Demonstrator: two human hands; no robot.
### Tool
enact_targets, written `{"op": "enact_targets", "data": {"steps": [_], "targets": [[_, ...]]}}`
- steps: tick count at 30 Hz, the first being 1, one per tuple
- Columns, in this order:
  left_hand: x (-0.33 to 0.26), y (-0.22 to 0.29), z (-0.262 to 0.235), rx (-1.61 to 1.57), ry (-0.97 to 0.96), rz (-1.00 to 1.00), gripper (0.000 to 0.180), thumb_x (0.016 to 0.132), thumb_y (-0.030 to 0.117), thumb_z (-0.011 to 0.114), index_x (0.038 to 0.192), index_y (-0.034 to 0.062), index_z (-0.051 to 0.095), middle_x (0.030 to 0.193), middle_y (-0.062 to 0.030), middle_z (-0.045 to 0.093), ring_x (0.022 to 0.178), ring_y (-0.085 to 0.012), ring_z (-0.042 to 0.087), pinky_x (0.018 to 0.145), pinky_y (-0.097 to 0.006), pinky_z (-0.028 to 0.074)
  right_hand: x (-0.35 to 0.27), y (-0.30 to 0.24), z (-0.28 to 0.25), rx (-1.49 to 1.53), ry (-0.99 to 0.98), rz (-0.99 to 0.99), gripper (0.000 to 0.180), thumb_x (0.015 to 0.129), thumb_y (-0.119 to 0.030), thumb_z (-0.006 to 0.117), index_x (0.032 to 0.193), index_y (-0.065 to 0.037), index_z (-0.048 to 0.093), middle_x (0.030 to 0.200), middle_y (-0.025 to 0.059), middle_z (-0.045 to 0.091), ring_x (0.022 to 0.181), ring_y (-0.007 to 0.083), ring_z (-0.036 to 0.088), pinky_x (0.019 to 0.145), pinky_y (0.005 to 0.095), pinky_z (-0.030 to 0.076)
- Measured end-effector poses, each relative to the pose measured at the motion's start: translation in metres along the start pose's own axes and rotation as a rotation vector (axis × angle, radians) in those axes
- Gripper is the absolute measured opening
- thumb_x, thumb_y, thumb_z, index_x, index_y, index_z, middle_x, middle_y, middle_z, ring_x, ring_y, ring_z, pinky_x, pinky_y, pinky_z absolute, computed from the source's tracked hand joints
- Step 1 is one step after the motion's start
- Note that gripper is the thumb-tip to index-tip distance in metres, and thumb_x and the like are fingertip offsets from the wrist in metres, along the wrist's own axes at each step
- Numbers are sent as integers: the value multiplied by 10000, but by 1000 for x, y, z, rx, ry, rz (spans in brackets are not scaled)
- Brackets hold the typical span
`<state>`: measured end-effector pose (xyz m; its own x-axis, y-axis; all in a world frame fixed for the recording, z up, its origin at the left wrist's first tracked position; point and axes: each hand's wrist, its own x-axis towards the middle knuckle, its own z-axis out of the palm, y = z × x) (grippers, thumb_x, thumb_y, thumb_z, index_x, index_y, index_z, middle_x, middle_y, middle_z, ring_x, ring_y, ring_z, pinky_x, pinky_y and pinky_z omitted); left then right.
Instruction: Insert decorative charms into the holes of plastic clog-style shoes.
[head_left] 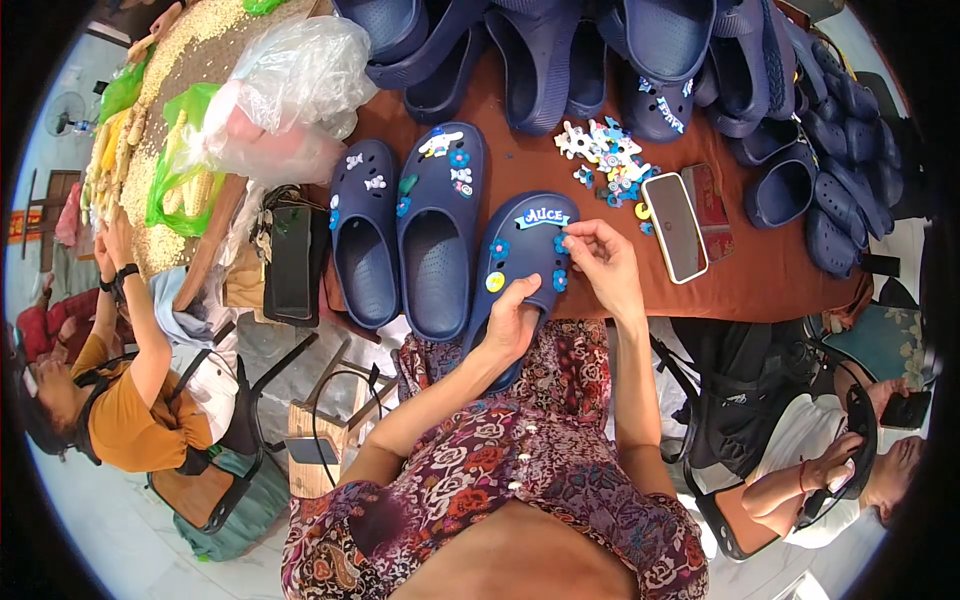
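My left hand [513, 325] grips a navy foam clog [525, 262] by its side, thumb on top, near the table's front edge. On its toe sit a light blue banner charm [543, 217], a yellow round charm [495, 282] and several blue flower charms. With fingertips pinched, my right hand [604, 262] is at a blue flower charm [561, 243] on the clog's right side; the fingers partly cover it. Two decorated navy clogs, one [365, 235] farther left and one [440, 232] beside the held one, lie on the table. A pile of loose charms [607, 152] is beyond my right hand.
A phone [675, 228] lies on the brown tablecloth [600, 297] at right. Many navy clogs [535, 60] line the back and right. Plastic bags [290, 90] and a black tray-like object [293, 262] are at left. Other people sit on both sides, one handling corn.
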<state>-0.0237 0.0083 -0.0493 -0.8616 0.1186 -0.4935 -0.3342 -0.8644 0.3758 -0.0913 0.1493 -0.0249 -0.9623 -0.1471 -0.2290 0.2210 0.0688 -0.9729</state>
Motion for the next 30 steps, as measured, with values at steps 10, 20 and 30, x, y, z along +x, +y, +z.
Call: {"op": "enact_targets", "data": {"steps": [10,20,30], "targets": [[-1,0,-1,29,-27,-1,435,824,159,577,1205,-34,497,1137,-108,592,1061,-218,560,976,-363,408,3,3,2,-13,2,-11,115,851,-86,670,940,-16,648,769,-42,588,671,14,495,600,166,430],[-1,1,0,34,-25,-8,460,825,170,583,1224,-36,482,1163,-112,580,1091,-222,546,990,-368,399,-4,-7,10,-119,107,-168,123,836,-46,671,946,4,653,869,1,601,683,46,555,610,191,460],[-2,0,-2,45,-44,-9,471,828,170,578,1237,-34,466,1167,-112,570,1093,-221,542,991,-373,399,-2,2,4,-70,85,-121,163,796,-71,729,928,-3,663,864,15,601,708,71,565,635,214,476]]}}
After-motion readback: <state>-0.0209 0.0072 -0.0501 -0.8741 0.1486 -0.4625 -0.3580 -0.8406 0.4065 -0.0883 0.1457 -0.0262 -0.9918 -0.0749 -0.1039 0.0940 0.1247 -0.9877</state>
